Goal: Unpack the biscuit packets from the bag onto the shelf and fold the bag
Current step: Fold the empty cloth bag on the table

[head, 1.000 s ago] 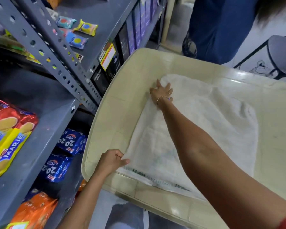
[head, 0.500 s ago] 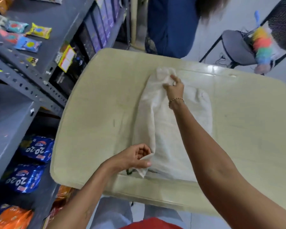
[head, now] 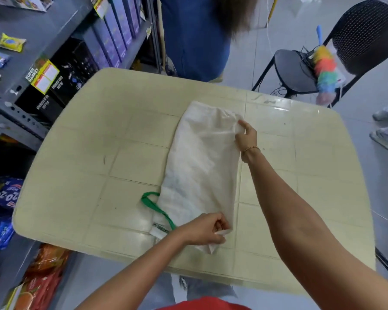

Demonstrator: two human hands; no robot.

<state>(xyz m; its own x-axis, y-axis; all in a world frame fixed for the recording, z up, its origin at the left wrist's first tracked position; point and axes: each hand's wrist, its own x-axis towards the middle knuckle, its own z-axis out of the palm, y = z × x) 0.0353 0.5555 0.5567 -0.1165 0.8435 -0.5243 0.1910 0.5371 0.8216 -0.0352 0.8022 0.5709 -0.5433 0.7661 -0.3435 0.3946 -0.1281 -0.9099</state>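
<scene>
Your left hand [head: 207,229] is pinching the near corner of the white cloth bag [head: 202,173] while your right hand [head: 246,136] is gripping its far edge, keeping the lengthwise fold taut and aligned on the pale square-patterned plastic table [head: 87,175]; its green handle [head: 157,208] is poking out leftward.

bag [head: 199,166] on table [head: 94,166], shelf [head: 20,70] left, chair [head: 300,70] behind

**Colours on the table and shelves**

The cloth bag [head: 202,162] is off-white with a green handle [head: 155,205]. The table [head: 81,175] is cream with a faint grid of lines. Biscuit packets [head: 2,193] are blue. The shelf [head: 20,260] is grey. A duster [head: 324,70] shows rainbow bands.
</scene>
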